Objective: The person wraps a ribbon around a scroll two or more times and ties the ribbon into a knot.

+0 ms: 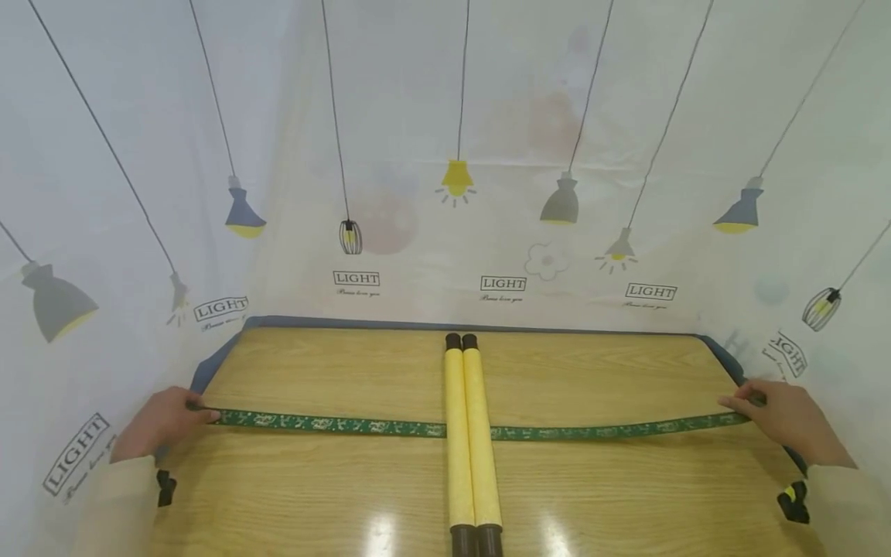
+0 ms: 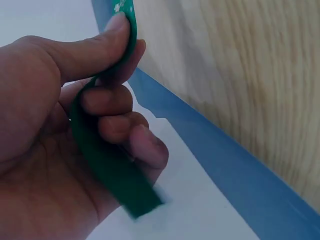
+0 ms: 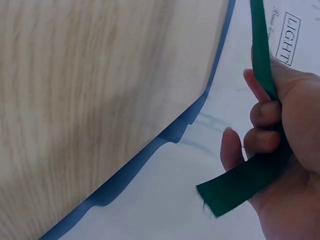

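A long green patterned ribbon (image 1: pixel 334 424) stretches across the wooden table (image 1: pixel 334 495), passing under two yellow rolls (image 1: pixel 471 441) with dark ends that lie side by side down the middle. My left hand (image 1: pixel 163 422) pinches the ribbon's left end at the table's left edge; in the left wrist view the ribbon (image 2: pixel 105 165) runs between thumb and curled fingers. My right hand (image 1: pixel 783 418) grips the right end at the right edge, and the ribbon tail (image 3: pixel 245 182) hangs from its curled fingers.
The table has a blue rim (image 1: pixel 223 352). White cloth printed with lamps and the word LIGHT (image 1: pixel 503 283) surrounds the table on three sides. Black clips (image 1: pixel 165 489) (image 1: pixel 793 501) sit near the front corners.
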`<action>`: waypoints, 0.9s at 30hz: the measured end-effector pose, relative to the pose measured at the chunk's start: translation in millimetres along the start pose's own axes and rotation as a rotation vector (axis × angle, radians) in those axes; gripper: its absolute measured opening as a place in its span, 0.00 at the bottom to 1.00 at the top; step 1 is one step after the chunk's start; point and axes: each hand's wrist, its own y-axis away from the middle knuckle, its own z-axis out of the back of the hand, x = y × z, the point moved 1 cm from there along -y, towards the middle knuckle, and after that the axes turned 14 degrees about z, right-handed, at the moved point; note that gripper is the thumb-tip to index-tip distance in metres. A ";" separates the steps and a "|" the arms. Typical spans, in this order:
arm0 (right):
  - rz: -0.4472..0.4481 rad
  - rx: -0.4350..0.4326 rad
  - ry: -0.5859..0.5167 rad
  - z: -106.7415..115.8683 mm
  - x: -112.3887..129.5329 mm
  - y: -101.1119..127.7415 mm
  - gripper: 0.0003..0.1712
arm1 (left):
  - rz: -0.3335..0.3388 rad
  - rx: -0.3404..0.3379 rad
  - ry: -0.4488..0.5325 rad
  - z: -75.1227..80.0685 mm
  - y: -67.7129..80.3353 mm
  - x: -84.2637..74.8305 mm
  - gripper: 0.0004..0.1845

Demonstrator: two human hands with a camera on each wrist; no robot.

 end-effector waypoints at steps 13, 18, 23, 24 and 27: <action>-0.010 0.052 0.036 -6.5 -10.8 6.9 0.31 | 0.010 -0.006 -0.030 -10.2 -7.9 5.4 0.23; 0.001 0.101 -0.018 -7.7 -4.6 6.3 0.33 | -0.044 -0.108 -0.043 -11.6 -2.1 -1.7 0.38; 0.037 0.083 -0.048 -5.5 9.1 0.6 0.35 | -0.089 -0.203 0.026 -17.9 8.0 -22.8 0.42; 0.040 0.077 -0.061 -5.6 13.3 -1.2 0.35 | -0.099 -0.217 0.046 -20.1 10.6 -29.1 0.42; 0.059 0.052 -0.095 -7.4 28.8 -8.2 0.34 | -0.118 -0.241 0.090 -26.5 19.1 -50.2 0.41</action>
